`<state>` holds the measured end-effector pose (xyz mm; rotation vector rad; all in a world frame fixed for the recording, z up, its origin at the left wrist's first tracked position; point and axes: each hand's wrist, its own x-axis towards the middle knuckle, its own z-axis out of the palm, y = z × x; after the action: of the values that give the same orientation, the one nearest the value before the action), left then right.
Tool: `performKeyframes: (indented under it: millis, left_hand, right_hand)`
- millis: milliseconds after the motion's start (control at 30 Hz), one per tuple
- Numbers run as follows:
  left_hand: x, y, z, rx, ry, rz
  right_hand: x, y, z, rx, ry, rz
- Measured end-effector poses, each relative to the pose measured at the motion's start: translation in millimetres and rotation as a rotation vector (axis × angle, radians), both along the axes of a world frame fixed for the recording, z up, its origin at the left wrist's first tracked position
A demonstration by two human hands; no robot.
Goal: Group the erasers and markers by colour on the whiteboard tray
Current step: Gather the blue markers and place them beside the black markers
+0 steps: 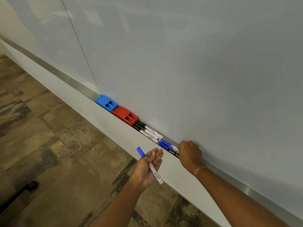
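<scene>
Your left hand (151, 163) holds a blue-capped marker (150, 166) loosely across a mostly flat palm, fingers only lightly curled, off the tray and out in front of the ledge. Landmark: red eraser (127, 115) in the tray (85, 90). Blue eraser (105, 102) touches it on the far side. On the near side, touching it, a bunch of black-capped markers (148, 131), then two blue-capped markers (166, 144) and a dark-bodied marker (172, 152) further from it. Your right hand (190, 153) sits over that far end of the row, fingertips down at the dark marker; can't tell if it's pinched or just touched, the knuckles hide the tips

Risks:
- loose left hold, so tilt the palm and the marker rolls off onto the floor
- round markers piled tight, so dragging one out may nudge its neighbours over the tray lip
- blue eraser and blue markers sit on opposite sides of the red eraser; grouping needs a swap, so don't just push the row along
</scene>
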<state>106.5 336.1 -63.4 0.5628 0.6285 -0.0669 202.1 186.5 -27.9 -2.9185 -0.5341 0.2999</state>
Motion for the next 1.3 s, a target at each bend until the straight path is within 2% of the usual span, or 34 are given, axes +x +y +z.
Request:
performKeyframes:
  millis: [467, 533, 600, 633, 700, 767, 833, 1033, 1167, 1233, 1300]
  left_hand:
    - [3, -7, 11, 0.006, 0.001, -0.008]
    - [3, -8, 13, 0.01, -0.001, -0.005]
    - [4, -8, 15, 0.027, 0.0, 0.015]
    - [6, -9, 16, 0.043, 0.005, 0.034]
    - [10, -11, 19, 0.066, 0.019, 0.088]
    - [14, -14, 23, 0.078, 0.029, 0.128]
    - [15, -18, 29, 0.122, 0.034, 0.138]
    - [14, -28, 29, 0.399, 0.049, 0.031]
    - [7, -28, 30, 0.618, -0.069, -0.113]
    - [4, -27, 29, 0.815, -0.089, -0.206]
    - [1, -23, 22, 1.102, -0.059, -0.309]
  right_hand:
    - [-10, -2, -12, 0.037, -0.05, 0.048]
    - [-12, -2, -9, 0.114, -0.1, 0.036]
    - [-18, 0, -4, 0.307, -0.125, 0.034]
    - [-22, 2, -2, 0.433, -0.075, 0.037]
    - [-32, 6, 2, 0.669, 0.145, 0.065]
    - [-42, 10, 4, 0.776, 0.35, 0.096]
    - [-47, 12, 4, 0.816, 0.414, 0.098]
    - [-53, 12, 3, 0.877, 0.43, 0.069]
    - [-53, 9, 1, 0.881, 0.435, 0.052]
    - [-47, 7, 4, 0.869, 0.396, 0.014]
    - [-37, 2, 6, 0.771, 0.254, -0.018]
